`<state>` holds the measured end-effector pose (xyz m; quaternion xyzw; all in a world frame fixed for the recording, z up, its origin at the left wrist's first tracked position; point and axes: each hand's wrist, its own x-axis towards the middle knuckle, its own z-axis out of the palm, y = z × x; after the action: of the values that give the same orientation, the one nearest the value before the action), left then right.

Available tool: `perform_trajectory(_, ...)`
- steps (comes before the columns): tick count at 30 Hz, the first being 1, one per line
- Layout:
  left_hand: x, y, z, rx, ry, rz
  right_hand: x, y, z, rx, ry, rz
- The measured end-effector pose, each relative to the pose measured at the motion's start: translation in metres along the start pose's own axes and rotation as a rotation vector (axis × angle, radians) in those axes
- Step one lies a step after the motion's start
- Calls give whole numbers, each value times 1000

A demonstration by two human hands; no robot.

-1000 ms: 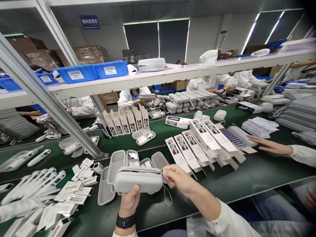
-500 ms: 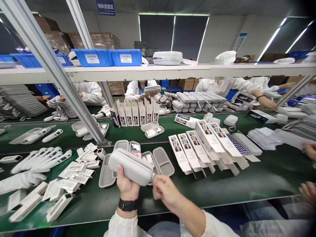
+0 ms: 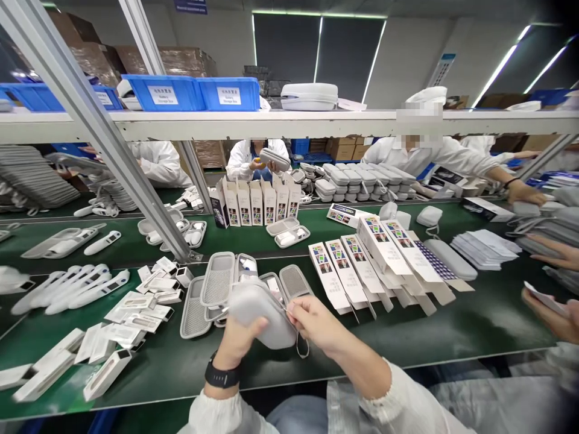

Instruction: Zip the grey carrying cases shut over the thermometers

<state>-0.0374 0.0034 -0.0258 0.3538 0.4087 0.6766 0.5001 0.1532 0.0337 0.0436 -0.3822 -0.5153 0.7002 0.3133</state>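
Note:
My left hand (image 3: 239, 342) is wrapped around a grey zip case (image 3: 266, 313), its thumb across the top; the case is tilted and looks closed. At the case's right edge, the fingers of my right hand (image 3: 313, 322) pinch the zipper pull, which they mostly cover. A thin wrist strap (image 3: 303, 348) hangs in a loop below those fingers. Just behind the held case lie open grey cases; one has an empty mesh half (image 3: 217, 278), another holds a white device (image 3: 246, 265). An open mesh lid (image 3: 294, 282) shows behind my right hand.
Small white boxes (image 3: 108, 367) and white handheld devices (image 3: 97, 286) lie to the left. Printed cartons (image 3: 332, 274) lie in a row to the right. A metal post (image 3: 122, 157) rises at the left. Co-workers' hands (image 3: 549, 313) reach in from the right.
The case has turned in my left hand, its right end now pointing lower. My right hand has moved up along the zipper edge, and the strap loop hangs in view.

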Motion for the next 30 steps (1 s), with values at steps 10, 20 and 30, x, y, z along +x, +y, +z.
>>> perform_trajectory(10, -18, 57, 33, 807, -427, 37, -4, -52, -15, -468, -114, -156)
perform_trajectory(20, -18, 53, 40, 1174, -478, -49, -6, -49, -1, -1140, -204, -403)
perform_trajectory(30, -23, 26, 28, 1044, -169, 22, -1, -20, -17, -592, -72, -305)
